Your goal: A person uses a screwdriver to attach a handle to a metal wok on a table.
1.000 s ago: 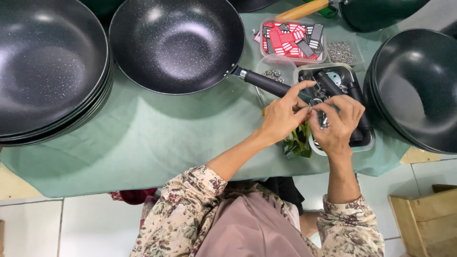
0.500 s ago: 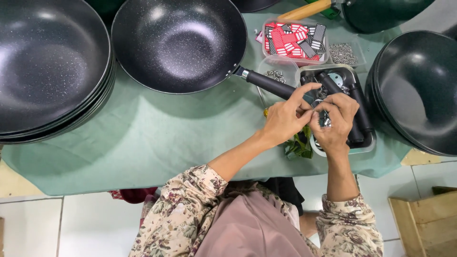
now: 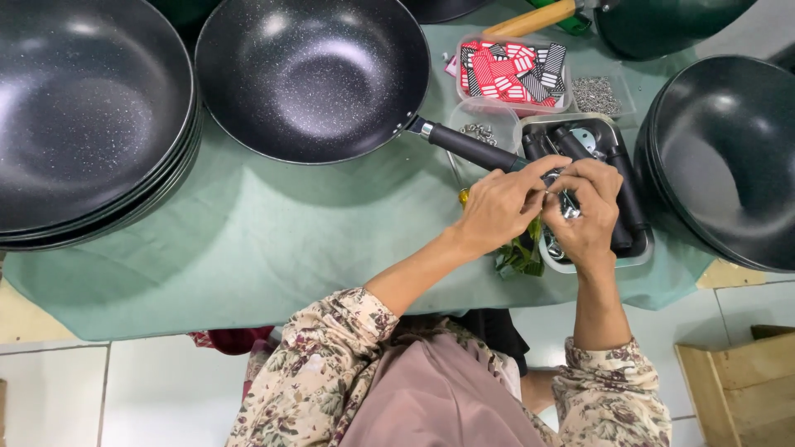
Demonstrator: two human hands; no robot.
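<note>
A black speckled wok (image 3: 310,74) lies on the green-covered table (image 3: 273,240), its black handle (image 3: 464,145) pointing right toward my hands. My left hand (image 3: 497,207) grips the handle's end. My right hand (image 3: 592,211) meets it there, fingers pinched on a small metal piece (image 3: 567,203) between the two hands. Both hands hover over a metal tray (image 3: 639,248) that holds several black handles. Green bits (image 3: 520,257) lie just below my left hand.
Stacks of black woks sit at the left (image 3: 83,116) and right (image 3: 729,157). A clear tub of screws (image 3: 484,132), a box of red and black tags (image 3: 513,70) and a wooden-handled pan (image 3: 654,25) stand behind. A wooden crate (image 3: 741,389) is on the floor.
The hands have stayed together at the handle's end, with only slight finger shifts. The wok has not moved.
</note>
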